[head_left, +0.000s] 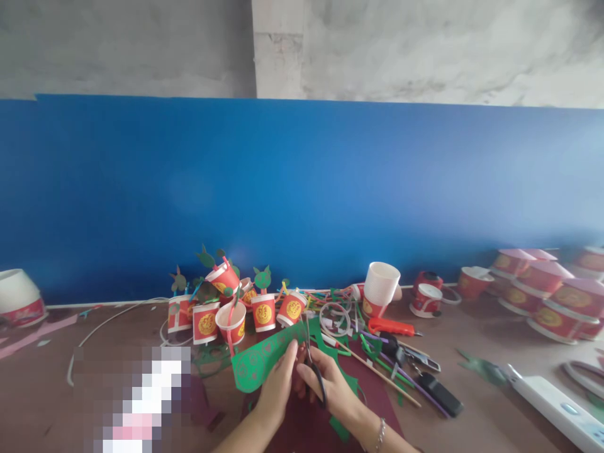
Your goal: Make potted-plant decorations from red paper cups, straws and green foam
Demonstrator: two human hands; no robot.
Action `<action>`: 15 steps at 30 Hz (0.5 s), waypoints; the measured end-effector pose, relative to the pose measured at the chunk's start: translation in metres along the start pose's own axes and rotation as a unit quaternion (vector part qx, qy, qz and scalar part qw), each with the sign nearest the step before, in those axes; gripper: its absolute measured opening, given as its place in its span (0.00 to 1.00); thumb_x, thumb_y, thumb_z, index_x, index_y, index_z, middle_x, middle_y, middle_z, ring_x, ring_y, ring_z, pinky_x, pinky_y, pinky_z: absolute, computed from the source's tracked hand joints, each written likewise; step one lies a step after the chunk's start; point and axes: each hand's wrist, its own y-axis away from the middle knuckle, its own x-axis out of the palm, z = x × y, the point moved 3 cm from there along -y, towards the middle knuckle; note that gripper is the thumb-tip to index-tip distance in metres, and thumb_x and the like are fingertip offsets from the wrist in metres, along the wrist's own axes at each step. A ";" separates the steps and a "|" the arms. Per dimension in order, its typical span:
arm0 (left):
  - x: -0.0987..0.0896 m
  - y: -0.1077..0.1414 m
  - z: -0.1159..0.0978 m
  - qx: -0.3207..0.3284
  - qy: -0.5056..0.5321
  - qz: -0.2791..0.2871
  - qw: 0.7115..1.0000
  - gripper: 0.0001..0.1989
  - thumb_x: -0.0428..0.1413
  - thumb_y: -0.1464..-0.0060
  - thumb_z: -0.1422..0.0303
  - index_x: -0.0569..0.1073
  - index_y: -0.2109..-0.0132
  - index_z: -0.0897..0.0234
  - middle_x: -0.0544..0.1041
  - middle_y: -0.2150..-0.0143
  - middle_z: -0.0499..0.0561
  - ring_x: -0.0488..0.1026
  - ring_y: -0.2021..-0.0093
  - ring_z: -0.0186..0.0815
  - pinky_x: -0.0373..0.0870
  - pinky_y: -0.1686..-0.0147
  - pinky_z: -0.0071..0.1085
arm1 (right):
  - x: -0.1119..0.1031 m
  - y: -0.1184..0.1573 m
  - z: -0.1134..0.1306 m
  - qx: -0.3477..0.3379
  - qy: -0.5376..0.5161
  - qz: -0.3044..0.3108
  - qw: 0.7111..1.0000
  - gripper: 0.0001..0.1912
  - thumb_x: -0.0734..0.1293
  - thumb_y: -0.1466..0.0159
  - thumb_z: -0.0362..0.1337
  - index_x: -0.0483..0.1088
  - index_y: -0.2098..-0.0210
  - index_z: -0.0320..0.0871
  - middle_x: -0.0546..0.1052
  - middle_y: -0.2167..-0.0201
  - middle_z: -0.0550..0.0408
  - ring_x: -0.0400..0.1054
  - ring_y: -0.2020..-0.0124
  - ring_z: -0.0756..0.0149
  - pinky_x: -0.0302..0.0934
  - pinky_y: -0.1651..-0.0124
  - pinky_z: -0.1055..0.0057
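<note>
A strip of green paper with dark drawn outlines is pinched in my left hand, its rounded end out to the left. My right hand grips a pair of scissors with black handles. Their blades point away from me and meet the paper's right end; whether they are fully closed is hard to see. Green paper scraps lie under and beside my right hand, on a dark red sheet.
Red paper cups with green cut-outs stand behind my left hand. A white cup stack, an orange cutter knife, black keys and straws lie right. Stacked red tubs and a white power strip are far right. A blue panel borders the table.
</note>
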 end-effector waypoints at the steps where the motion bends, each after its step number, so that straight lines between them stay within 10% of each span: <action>1: 0.000 0.001 0.000 -0.004 -0.019 -0.016 1.000 0.24 0.50 0.50 0.46 0.72 0.78 0.61 0.66 0.88 0.45 0.65 0.83 0.36 0.59 0.79 0.30 | 0.000 0.000 0.000 0.000 -0.002 -0.001 1.000 0.22 0.67 0.46 0.55 0.63 0.70 0.41 0.71 0.81 0.58 0.64 0.81 0.73 0.54 0.82 0.80; 15: 0.013 0.009 -0.008 -0.031 0.022 0.022 0.999 0.25 0.50 0.51 0.45 0.73 0.76 0.63 0.63 0.88 0.45 0.64 0.83 0.34 0.60 0.79 0.29 | 0.002 0.001 0.003 -0.010 0.002 -0.034 0.999 0.23 0.66 0.46 0.57 0.62 0.73 0.43 0.69 0.84 0.61 0.62 0.84 0.73 0.53 0.83 0.78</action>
